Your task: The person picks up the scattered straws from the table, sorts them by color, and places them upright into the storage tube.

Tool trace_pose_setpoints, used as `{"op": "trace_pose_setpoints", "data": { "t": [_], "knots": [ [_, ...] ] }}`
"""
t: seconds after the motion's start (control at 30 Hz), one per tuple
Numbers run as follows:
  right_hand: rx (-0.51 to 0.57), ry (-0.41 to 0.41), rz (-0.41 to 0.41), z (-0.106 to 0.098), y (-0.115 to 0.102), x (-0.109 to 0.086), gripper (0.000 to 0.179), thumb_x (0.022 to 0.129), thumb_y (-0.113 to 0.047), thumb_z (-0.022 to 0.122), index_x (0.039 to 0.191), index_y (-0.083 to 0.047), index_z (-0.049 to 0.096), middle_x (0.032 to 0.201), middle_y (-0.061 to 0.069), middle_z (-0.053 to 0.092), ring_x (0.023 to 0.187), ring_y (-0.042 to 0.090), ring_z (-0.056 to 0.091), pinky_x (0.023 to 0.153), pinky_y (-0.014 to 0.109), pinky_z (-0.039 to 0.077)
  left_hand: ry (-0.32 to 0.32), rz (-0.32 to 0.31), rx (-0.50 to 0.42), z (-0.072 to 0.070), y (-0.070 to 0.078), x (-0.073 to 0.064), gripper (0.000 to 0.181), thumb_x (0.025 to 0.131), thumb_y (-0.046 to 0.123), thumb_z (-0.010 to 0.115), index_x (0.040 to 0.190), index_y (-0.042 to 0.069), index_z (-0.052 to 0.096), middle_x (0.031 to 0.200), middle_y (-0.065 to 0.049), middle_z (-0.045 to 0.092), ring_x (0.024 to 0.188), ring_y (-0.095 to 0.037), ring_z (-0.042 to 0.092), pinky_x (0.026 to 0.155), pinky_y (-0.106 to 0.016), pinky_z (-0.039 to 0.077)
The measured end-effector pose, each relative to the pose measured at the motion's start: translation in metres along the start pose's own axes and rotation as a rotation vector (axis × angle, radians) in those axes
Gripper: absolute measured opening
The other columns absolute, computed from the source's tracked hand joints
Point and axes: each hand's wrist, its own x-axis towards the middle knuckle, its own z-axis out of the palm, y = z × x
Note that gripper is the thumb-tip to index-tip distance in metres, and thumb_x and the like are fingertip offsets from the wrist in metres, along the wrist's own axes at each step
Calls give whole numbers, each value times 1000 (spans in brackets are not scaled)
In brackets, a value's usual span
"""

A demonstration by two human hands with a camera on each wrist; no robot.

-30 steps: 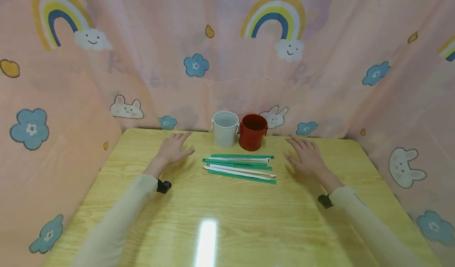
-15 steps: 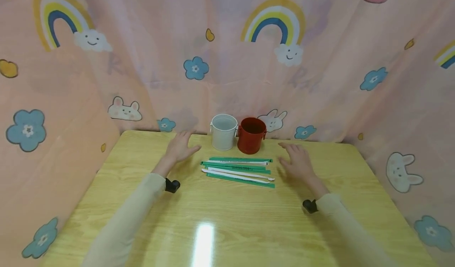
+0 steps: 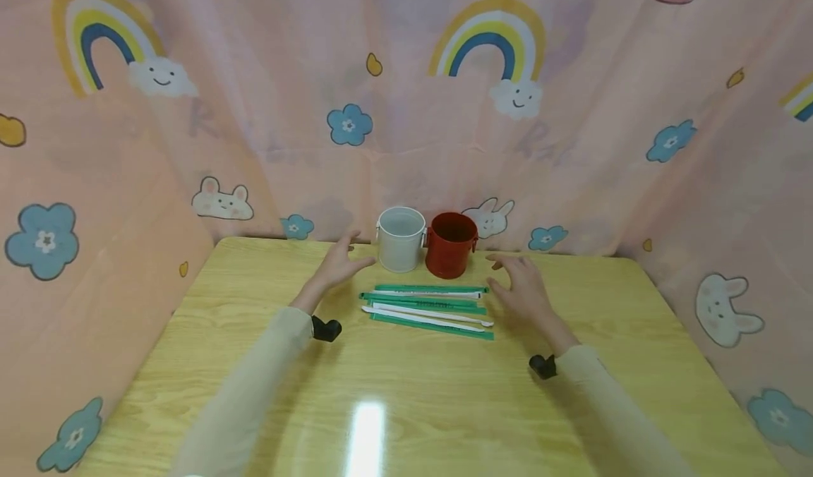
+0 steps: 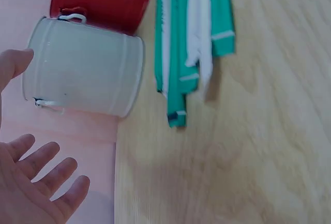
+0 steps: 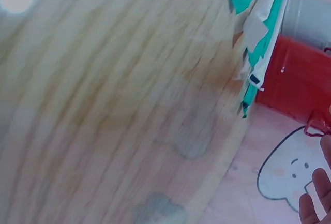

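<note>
A small white bucket [image 3: 399, 248] and a small red bucket [image 3: 448, 251] stand side by side near the table's back edge. In front of them lies a loose row of long, thin green and white paper-wrapped sticks [image 3: 427, 309]. To the left of the white bucket is my left hand [image 3: 336, 265], thumb and fingers spread apart with nothing between them. The left wrist view has the thumb overlapping the white bucket [image 4: 85, 69]. My right hand [image 3: 522, 288] hovers to the right of the red bucket, fingers extended and holding nothing. Fingers of it appear just below the red bucket [image 5: 295, 79] in the right wrist view.
The wooden table [image 3: 438, 406] stretches toward me, with a bright light reflection on its front part. A pink patterned curtain [image 3: 273, 53] rises directly behind the buckets and along both sides.
Both hands have come inward toward the buckets, the left moving right and the right moving left. The buckets and sticks have stayed in place.
</note>
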Motion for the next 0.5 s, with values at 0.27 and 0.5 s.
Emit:
{"op": "trace_pose_setpoints", "data": {
  "t": [0.27,0.5],
  "knots": [
    [102,49,-24,11,-10,5,42,82,-11,74,121,-6,62,103,14,68,100,32,50,87,49,41,-34,-21,-151,4,5,11,88,87,35,69,153,7,18,156,-16,29,142,-35,31,113,-55,30],
    [233,24,-46,21,-22,12,37,80,-5,74,116,-3,65,106,13,67,102,31,53,88,48,43,-77,-33,-280,7,-1,21,88,88,28,69,153,3,14,156,-21,24,143,-36,29,115,-53,29]
  ]
}}
